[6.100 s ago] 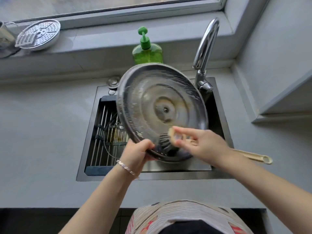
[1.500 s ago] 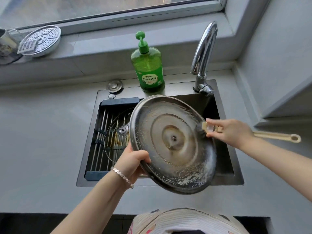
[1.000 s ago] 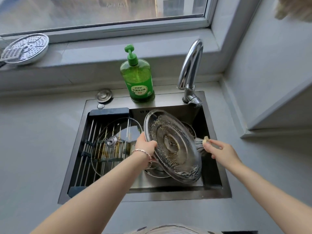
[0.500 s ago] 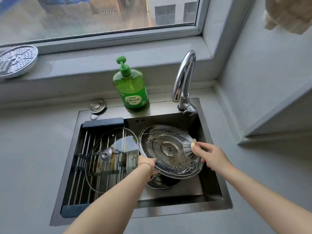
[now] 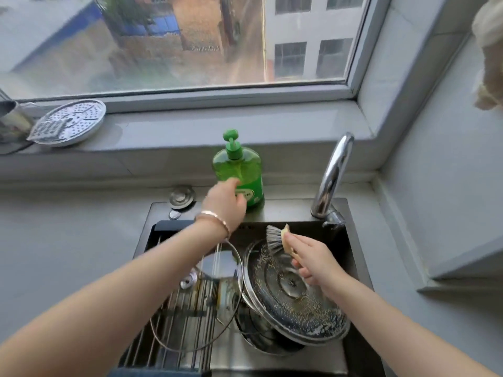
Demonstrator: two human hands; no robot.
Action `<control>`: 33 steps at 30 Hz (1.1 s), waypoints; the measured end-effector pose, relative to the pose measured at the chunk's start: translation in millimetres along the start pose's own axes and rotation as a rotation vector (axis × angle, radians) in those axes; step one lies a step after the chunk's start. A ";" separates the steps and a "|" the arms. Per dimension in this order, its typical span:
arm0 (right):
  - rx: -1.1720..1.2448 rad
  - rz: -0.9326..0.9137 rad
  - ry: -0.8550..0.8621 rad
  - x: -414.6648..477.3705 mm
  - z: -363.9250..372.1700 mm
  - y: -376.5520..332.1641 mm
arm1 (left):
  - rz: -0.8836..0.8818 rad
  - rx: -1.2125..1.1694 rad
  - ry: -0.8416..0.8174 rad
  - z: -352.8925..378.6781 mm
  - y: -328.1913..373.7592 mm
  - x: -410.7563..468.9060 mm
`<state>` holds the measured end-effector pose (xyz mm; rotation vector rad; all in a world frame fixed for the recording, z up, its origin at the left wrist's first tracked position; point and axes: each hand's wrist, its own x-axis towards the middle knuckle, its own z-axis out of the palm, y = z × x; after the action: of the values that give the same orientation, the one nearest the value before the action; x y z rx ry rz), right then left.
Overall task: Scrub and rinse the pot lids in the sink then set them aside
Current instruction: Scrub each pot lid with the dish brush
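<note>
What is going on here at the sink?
A person is washing pot lids. The right hand holds a dish brush over the soapy steel lid, which lies tilted in the sink. The left hand reaches to the green soap bottle behind the sink and touches it; whether it grasps it is unclear. A glass lid lies on the rack beside the steel one.

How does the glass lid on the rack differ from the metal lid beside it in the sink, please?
The glass lid is see-through and shows no suds; the metal lid is opaque and flecked with foam. The glass lid lies knob up on the rack; the metal lid lies inner side up, tilted on a dark vessel. Both are round and unheld, in the sink.
</note>
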<state>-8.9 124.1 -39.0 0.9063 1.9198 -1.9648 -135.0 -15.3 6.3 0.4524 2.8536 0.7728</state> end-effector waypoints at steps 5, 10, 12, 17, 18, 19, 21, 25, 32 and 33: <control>0.115 0.014 -0.059 34.6 30.5 -53.8 | 0.173 -0.042 0.222 -37.9 9.1 73.2; 0.210 0.051 -0.028 65.5 55.6 -88.4 | 0.084 0.138 -0.072 -45.4 14.7 135.3; 0.240 0.071 -0.011 74.0 61.9 -95.3 | 0.069 0.173 -0.129 -41.9 16.2 149.2; 0.352 0.116 0.082 87.5 70.8 -106.8 | 0.113 0.141 -0.053 -30.6 9.7 159.7; 0.365 0.125 0.088 88.3 72.4 -108.0 | 0.123 0.136 -0.050 -30.0 8.6 160.1; 0.370 0.132 0.091 88.8 73.6 -108.9 | 0.131 0.140 -0.051 -29.6 8.1 160.2; 0.368 0.142 0.100 88.8 75.6 -110.1 | 0.145 0.148 -0.057 -28.3 7.2 160.9; 0.379 0.161 0.102 86.4 76.5 -111.1 | 0.176 0.165 -0.053 -25.1 5.4 157.4; 0.385 0.147 0.067 77.7 73.4 -108.8 | 0.138 0.254 -0.169 -39.2 10.5 161.6; 0.382 0.146 0.064 78.0 73.9 -108.3 | 0.141 0.257 -0.147 -37.8 9.0 161.3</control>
<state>-150.8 82.7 -1.2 1.1801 1.4806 -2.2759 -293.2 27.0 32.7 0.7192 2.8139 0.3727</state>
